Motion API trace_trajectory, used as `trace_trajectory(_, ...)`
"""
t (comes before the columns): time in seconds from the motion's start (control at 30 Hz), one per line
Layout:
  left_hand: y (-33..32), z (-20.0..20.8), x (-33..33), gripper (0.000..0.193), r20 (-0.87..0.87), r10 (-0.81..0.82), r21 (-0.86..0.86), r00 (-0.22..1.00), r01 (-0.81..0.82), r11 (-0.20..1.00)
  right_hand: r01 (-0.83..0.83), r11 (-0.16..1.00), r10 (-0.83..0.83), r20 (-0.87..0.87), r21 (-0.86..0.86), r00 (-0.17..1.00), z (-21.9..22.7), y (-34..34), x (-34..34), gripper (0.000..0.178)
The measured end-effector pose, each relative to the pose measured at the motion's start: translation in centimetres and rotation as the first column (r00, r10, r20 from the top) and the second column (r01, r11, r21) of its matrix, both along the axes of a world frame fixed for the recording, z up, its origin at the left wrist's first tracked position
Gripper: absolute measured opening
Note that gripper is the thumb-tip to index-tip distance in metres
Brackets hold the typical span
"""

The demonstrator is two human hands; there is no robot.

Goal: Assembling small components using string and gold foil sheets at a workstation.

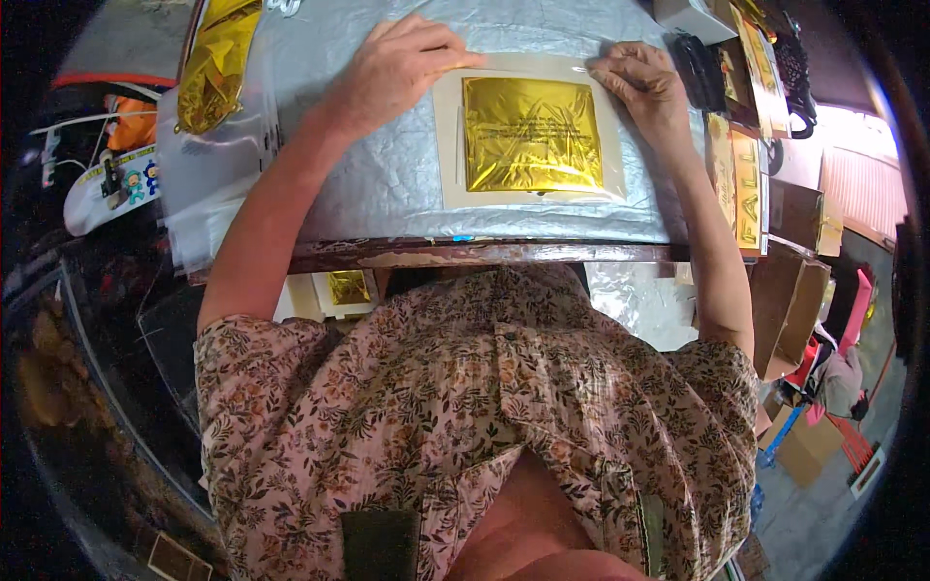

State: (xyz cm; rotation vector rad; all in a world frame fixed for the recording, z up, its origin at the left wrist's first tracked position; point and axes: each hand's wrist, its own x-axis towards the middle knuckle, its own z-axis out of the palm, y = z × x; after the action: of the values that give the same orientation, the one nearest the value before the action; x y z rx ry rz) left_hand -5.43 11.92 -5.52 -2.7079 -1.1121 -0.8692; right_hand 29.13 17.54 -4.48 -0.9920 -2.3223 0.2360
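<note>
A square of shiny gold foil with small print lies on a pale card on the table in front of me. Clear plastic, seemingly a sleeve, covers the card and reaches past its far edge. My left hand is closed at the far left corner, thumb and fingers pinching the plastic's edge. At the far right corner, my right hand is also closed, its thumb and fingertips pinched on the same edge. The foil lies flat between both hands, slightly wrinkled.
Grey sheeting covers the table. Loose gold foil and a stack of clear plastic sleeves lie at the left. A black bundle and printed yellow card strips line the right side. Cardboard boxes stand beyond the table's right edge.
</note>
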Motion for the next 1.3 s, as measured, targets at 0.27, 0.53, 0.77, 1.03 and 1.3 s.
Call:
trace_trajectory(0.27,-5.8,0.1,0.4,0.043,-0.042,0.203,0.023,0.978,-0.202,0.979,0.027,0.971,-0.081,0.224,0.237,0.971,1.8,-4.4,0.6,0.031)
trace_trajectory(0.53,-8.0,-0.6,0.8,0.048,-0.006,0.224,0.05,0.974,-0.224,0.973,-0.059,0.983,-0.019,0.416,0.174,0.909,1.3,-9.2,-5.5,0.055)
trace_trajectory(0.77,-8.6,-0.7,0.6,0.047,0.01,0.272,0.03,0.962,-0.272,0.962,-0.012,0.981,-0.068,0.404,0.192,0.912,0.4,-10.6,-6.7,0.057)
trace_trajectory(1.03,-8.4,-2.2,0.2,0.052,0.003,0.335,0.013,0.942,-0.335,0.942,0.067,0.984,-0.126,0.38,0.166,0.916,-0.7,-10.1,-2.4,0.056)
trace_trajectory(1.3,-8.2,-3.2,0.9,0.049,0.048,0.336,0.05,0.941,-0.338,0.94,0.105,0.97,-0.185,0.384,0.221,0.905,-1.2,-10.4,-1.2,0.056)
